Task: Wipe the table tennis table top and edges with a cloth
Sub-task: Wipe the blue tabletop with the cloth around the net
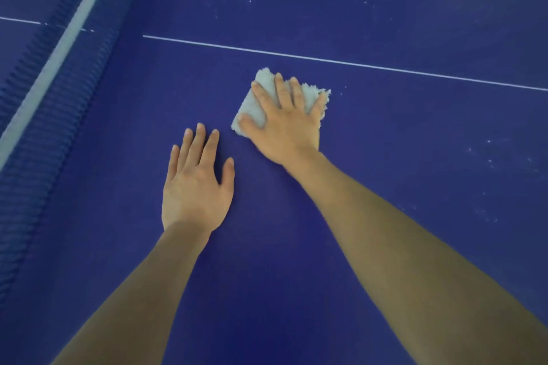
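1. The cloth [261,104], a small pale folded towel, is pressed flat on the blue table top [415,142] by the right hand [284,124]; the fingers are spread and straight, so nothing is gripped.
2. The left hand [194,187] is laid flat and open on the bare surface just beside the cloth, and nothing is held in it.
3. The cloth is placed just below the white centre line [355,64], not far from the net [56,74] on the left.
4. White specks [489,157] are seen to the right and beyond the line, so the wiping is judged unfinished.
5. Because the cloth is only pressed, it could slip out or bunch up under a fast stroke.
6. If the strokes are kept near the middle, the specks and the edges could be missed.
7. The net could be caught by a stroke to the left.
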